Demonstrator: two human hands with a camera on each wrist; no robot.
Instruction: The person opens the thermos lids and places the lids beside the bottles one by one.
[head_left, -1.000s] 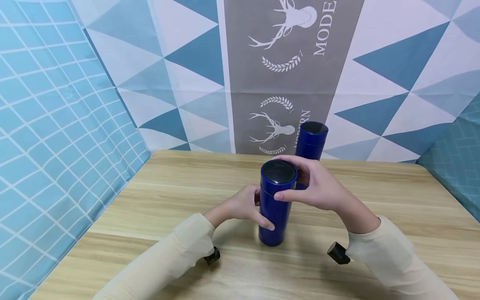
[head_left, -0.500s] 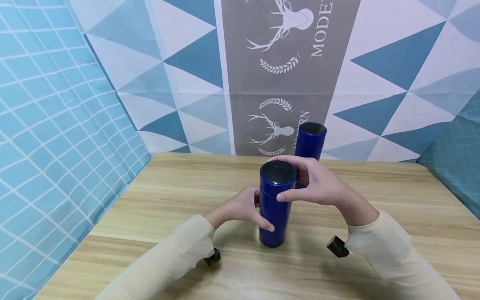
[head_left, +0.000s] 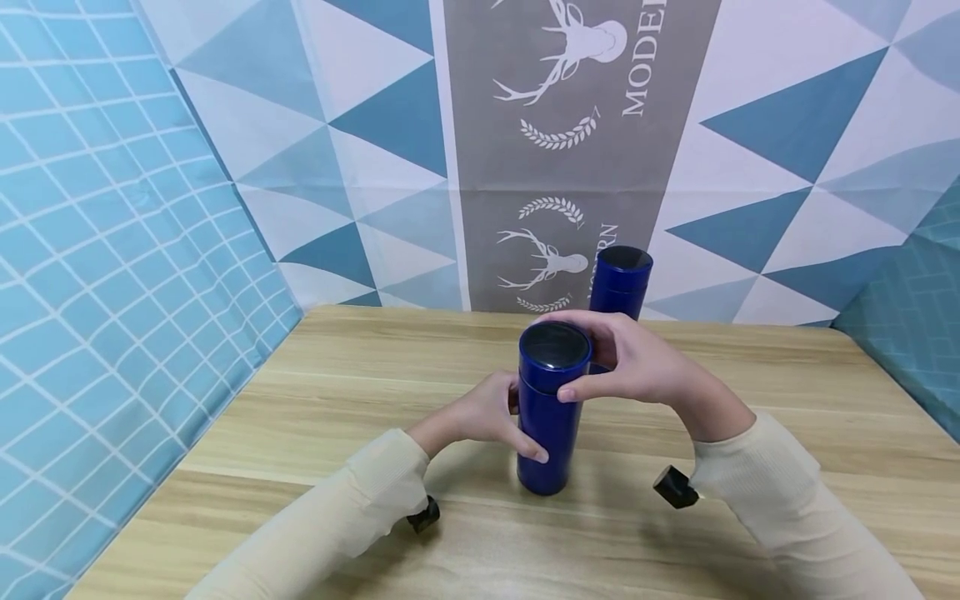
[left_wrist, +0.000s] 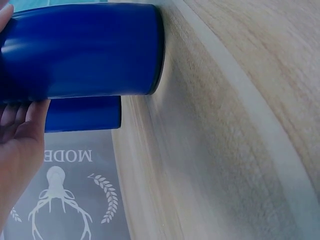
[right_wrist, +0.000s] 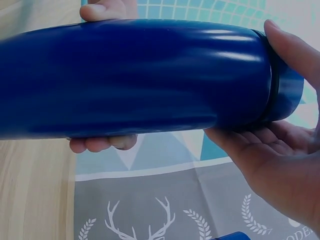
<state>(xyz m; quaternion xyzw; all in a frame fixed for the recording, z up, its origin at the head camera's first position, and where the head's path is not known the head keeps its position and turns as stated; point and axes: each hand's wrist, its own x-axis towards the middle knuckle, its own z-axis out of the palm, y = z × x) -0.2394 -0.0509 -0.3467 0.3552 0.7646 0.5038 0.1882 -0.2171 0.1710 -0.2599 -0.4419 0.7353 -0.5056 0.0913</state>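
The fingers (right_wrist: 272, 135) and thumb of the right hand (head_left: 637, 367) curl about the lid (head_left: 558, 362) of a blue vacuum flask (head_left: 551, 433), the thumb lying near the dark seam below it. Lower down, the left hand (head_left: 483, 408) grips the flask's body, thumb on the near side and fingers wrapped round the far side. The flask is roughly upright over the middle of the counter (head_left: 337, 400), its glossy black top facing up; the base seems to rest on the wood, though the contact is hard to make out. Behind it and to the right stands a second blue flask (head_left: 620, 287), partly hidden by the right hand. Cream sleeves (head_left: 780, 500) cover both forearms. Beyond the counter hangs a triangle-patterned backdrop (head_left: 795, 117) with a grey deer-head panel (head_left: 555, 167).
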